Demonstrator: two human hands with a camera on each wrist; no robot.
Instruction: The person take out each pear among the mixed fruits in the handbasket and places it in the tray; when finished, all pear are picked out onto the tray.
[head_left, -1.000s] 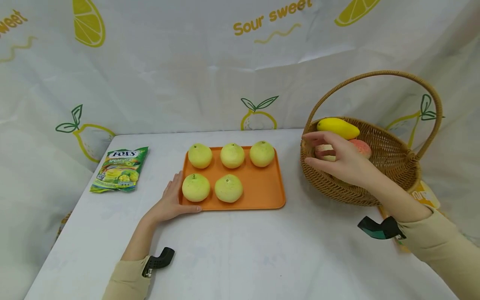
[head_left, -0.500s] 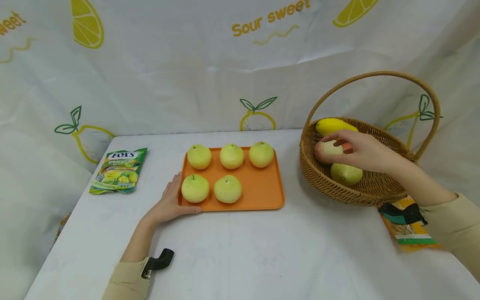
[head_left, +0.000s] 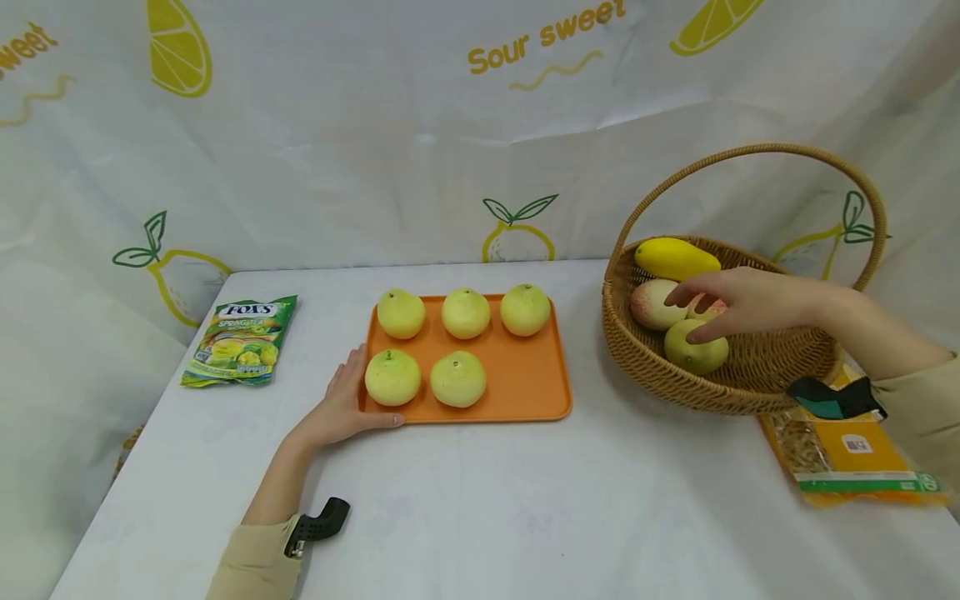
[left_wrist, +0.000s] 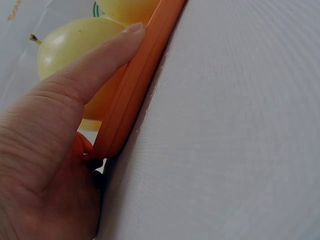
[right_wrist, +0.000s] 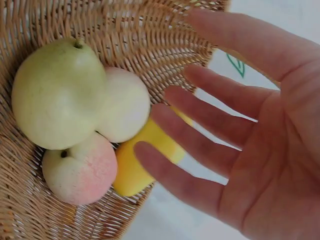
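Observation:
My left hand [head_left: 340, 407] rests at the near left corner of an orange tray [head_left: 525, 387], fingers straight along its side. In the left wrist view its thumb [left_wrist: 107, 62] touches the tray's rim. Several round yellow-green fruits [head_left: 457, 379] sit on the tray. Over the wicker basket [head_left: 795, 367], my right hand [head_left: 765, 302] hovers with spread fingers and holds nothing. Beneath it lie a green pear [right_wrist: 57, 95], two pink-and-cream peaches [right_wrist: 82, 170] and a yellow mango [head_left: 675, 258]. In the right wrist view, a gap shows between the fingers and the pear.
A green FOX'S candy bag [head_left: 242, 342] lies at the table's left. An orange-yellow packet [head_left: 847, 450] lies at the right, partly under the basket. The tall basket handle [head_left: 750, 150] arches over the right side. A lemon-print cloth [head_left: 337, 167] hangs behind.
My right hand has drawn back rightward from the basket's left rim to above the pear, uncovering the peaches and pear. My left hand and the tray look unmoved.

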